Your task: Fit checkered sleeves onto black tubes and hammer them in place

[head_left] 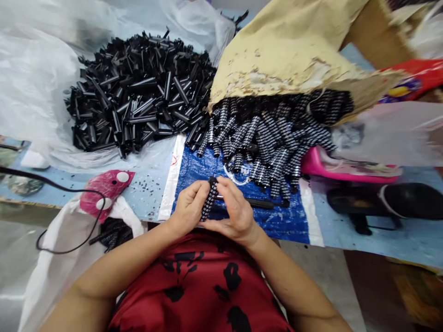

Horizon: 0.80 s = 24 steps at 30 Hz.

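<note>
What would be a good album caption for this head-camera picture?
Both hands, left hand and right hand, hold one spotted black roller over a blue sheet, with heaps of black parts behind.

I sit at a pale blue table (145,191) that fills most of my view. Beyond it there are no walls or windows in sight. To the left of the table, clear plastic sheeting (31,83) lies in soft folds and catches an even, whitish light. A thin black cable (51,186) loops over the table's left edge. Below the table's near edge, on the right, a grey floor (328,276) shows, darkening to brown at the far right corner.
</note>
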Each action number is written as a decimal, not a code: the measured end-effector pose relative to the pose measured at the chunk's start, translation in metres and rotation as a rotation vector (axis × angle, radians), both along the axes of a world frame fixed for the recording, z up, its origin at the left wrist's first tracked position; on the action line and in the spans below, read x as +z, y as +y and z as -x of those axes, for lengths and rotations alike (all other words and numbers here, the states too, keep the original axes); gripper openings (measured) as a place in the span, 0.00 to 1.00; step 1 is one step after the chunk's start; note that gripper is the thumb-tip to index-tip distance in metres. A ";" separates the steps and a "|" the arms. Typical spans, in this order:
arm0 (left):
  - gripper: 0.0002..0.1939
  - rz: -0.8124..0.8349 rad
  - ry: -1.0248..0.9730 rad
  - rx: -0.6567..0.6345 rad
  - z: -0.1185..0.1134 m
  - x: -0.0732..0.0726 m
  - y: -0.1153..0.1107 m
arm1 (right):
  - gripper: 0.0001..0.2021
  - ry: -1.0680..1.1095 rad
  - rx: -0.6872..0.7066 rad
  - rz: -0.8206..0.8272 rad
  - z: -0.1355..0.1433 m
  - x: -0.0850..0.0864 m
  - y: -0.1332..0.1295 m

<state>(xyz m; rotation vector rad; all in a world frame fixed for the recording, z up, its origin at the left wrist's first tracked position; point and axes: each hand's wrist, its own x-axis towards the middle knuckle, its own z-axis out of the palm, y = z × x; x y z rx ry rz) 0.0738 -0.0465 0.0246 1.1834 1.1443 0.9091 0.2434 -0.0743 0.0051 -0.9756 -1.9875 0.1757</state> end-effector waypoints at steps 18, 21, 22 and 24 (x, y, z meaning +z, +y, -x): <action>0.27 0.601 -0.360 -0.065 0.019 -0.005 0.005 | 0.53 -0.016 0.081 0.083 0.003 -0.006 0.004; 0.24 0.691 -0.444 -0.078 0.021 -0.001 0.008 | 0.54 -0.013 0.075 0.091 0.002 -0.007 0.004; 0.23 0.704 -0.463 -0.084 0.021 -0.001 0.009 | 0.54 -0.015 0.066 0.092 0.002 -0.007 0.003; 0.22 0.705 -0.485 -0.092 0.021 -0.003 0.009 | 0.54 -0.017 0.043 0.101 0.001 -0.007 0.001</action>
